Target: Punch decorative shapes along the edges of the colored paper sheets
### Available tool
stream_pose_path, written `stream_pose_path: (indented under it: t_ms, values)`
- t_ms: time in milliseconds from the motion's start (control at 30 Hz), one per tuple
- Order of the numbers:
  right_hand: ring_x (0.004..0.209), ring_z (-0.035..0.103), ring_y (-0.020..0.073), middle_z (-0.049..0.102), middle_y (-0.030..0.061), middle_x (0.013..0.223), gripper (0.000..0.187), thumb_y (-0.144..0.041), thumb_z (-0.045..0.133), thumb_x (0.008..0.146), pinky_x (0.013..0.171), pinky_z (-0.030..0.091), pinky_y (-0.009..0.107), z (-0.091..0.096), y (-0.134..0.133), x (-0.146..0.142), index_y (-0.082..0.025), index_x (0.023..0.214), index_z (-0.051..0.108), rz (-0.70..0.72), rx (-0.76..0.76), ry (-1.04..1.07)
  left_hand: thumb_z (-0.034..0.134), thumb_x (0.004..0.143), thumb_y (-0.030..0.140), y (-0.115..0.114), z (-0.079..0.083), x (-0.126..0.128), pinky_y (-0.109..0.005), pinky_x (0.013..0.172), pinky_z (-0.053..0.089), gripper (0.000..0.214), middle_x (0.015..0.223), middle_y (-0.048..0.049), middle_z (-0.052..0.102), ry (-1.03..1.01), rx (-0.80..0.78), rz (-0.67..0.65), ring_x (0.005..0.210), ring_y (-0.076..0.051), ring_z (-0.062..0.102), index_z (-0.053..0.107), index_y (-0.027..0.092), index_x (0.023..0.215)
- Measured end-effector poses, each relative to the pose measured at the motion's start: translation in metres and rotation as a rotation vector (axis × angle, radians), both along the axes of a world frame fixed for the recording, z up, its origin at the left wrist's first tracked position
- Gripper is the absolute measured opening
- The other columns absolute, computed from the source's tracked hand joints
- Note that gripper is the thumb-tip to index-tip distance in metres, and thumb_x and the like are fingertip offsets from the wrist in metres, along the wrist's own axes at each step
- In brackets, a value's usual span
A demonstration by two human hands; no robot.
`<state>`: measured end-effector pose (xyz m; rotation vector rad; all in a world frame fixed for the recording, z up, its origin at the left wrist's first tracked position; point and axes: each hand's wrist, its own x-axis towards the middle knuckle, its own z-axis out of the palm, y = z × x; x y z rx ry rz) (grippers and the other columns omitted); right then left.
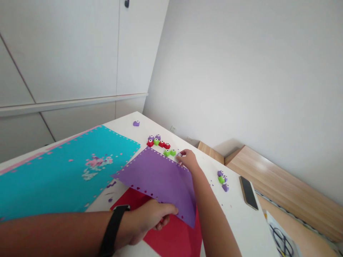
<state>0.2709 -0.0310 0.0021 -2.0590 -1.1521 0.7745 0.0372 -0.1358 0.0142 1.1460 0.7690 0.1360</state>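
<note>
My left hand (pixel 152 217) pinches the near edge of a purple paper sheet (pixel 160 175), thumb on top, lifting that edge above a red sheet (pixel 174 235). Small punched holes run along the purple sheet's edges. At the sheet's far right edge, my right hand (pixel 187 159) has its fingers closed around a small craft punch (pixel 179 155), partly hidden by the fingers. Just left of it stand two green craft punches (pixel 169 152). Beyond them is a cluster of red, purple and green punches (pixel 158 141).
A turquoise sheet (pixel 61 178) with punched edges lies at left, bearing a heap of paper bits (pixel 98 162). A lone purple punch (pixel 136 123) sits at the table's far corner. More punches (pixel 222 179) and a phone (pixel 248 192) lie at right. Paper scraps dot the white table (pixel 235 221).
</note>
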Motion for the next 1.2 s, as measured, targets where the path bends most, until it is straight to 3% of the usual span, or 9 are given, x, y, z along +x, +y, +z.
stream_pose_path:
  t_ms: [133,267,500,600,700,833,967,1100,1200]
  values:
    - [0.054,0.061,0.0103,0.069,-0.0015,0.077,0.024,-0.037,0.075,0.089,0.054,0.054,0.025,-0.002,0.003,-0.015,-0.014,0.093,0.069,0.051,0.013,-0.033,0.06,0.071,0.042,-0.002,-0.003,0.001,-0.028,0.055,0.025,0.029,0.052,0.0038,0.044,-0.009,-0.05,0.036,0.053,-0.013,0.036,0.048,0.021,0.055]
    - [0.06,0.068,0.0137,0.074,0.0052,0.099,0.042,-0.048,0.075,0.083,0.051,0.052,0.025,0.009,-0.018,0.005,-0.019,0.112,0.071,0.038,0.109,-0.047,0.061,0.073,0.047,-0.002,-0.011,0.001,-0.028,0.057,0.028,0.033,0.053,0.0031,0.046,-0.01,-0.063,0.024,0.055,-0.013,0.038,0.05,0.02,0.056]
    - [0.083,0.07,0.0243,0.074,0.0134,0.096,0.034,-0.044,0.063,0.085,0.068,0.051,0.033,0.044,-0.129,0.127,-0.015,0.099,0.074,-0.332,0.033,-0.389,0.065,0.077,0.058,-0.005,-0.009,-0.002,-0.028,0.056,0.027,0.044,0.055,0.0013,0.051,-0.076,-0.104,0.029,0.054,-0.014,0.041,0.053,0.019,0.058]
    - [0.085,0.069,0.0289,0.074,0.0148,0.088,0.028,-0.042,0.069,0.077,0.073,0.048,0.037,0.041,-0.178,0.162,-0.015,0.085,0.074,-0.422,-0.086,-0.511,0.069,0.076,0.062,-0.006,-0.004,-0.002,-0.027,0.057,0.027,0.048,0.056,0.0019,0.051,-0.102,-0.139,0.064,0.055,-0.013,0.041,0.054,0.019,0.062]
    - [0.08,0.07,0.0287,0.075,0.012,0.083,0.025,-0.041,0.074,0.07,0.073,0.047,0.035,0.027,-0.204,0.172,-0.017,0.078,0.074,-0.381,-0.163,-0.524,0.068,0.077,0.068,-0.005,-0.005,0.0,-0.027,0.057,0.026,0.053,0.056,0.0018,0.051,-0.093,-0.178,0.11,0.054,-0.013,0.04,0.053,0.019,0.063]
    - [0.088,0.069,0.0272,0.075,0.0081,0.088,0.018,-0.034,0.072,0.07,0.079,0.048,0.033,0.01,-0.211,0.165,-0.02,0.082,0.072,-0.321,-0.156,-0.531,0.074,0.074,0.066,-0.002,-0.015,0.002,-0.026,0.057,0.028,0.051,0.059,0.0026,0.053,-0.107,-0.276,0.162,0.055,-0.013,0.04,0.055,0.019,0.068]
    - [0.089,0.069,0.0276,0.073,0.0101,0.092,0.015,-0.031,0.065,0.076,0.081,0.05,0.036,0.012,-0.211,0.139,-0.02,0.086,0.067,-0.324,-0.09,-0.537,0.08,0.069,0.063,0.0,-0.017,0.003,-0.026,0.058,0.027,0.051,0.059,0.0025,0.053,-0.06,-0.241,0.163,0.056,-0.012,0.039,0.054,0.018,0.063]
    - [0.083,0.071,0.0222,0.07,0.0083,0.11,0.032,-0.046,0.057,0.088,0.064,0.056,0.031,0.021,-0.23,0.073,-0.023,0.109,0.058,-0.267,0.037,-0.403,0.082,0.065,0.063,0.002,-0.01,0.005,-0.026,0.058,0.027,0.053,0.057,0.0022,0.053,-0.077,-0.202,0.184,0.056,-0.012,0.04,0.055,0.018,0.059]
    - [0.08,0.073,0.0229,0.072,0.0076,0.106,0.04,-0.051,0.072,0.082,0.062,0.06,0.031,0.019,-0.25,0.0,-0.023,0.107,0.059,-0.367,0.275,-0.074,0.085,0.064,0.059,0.002,-0.006,0.007,-0.027,0.062,0.034,0.048,0.061,0.0,0.059,-0.117,-0.207,0.245,0.06,-0.014,0.048,0.061,0.017,0.061]
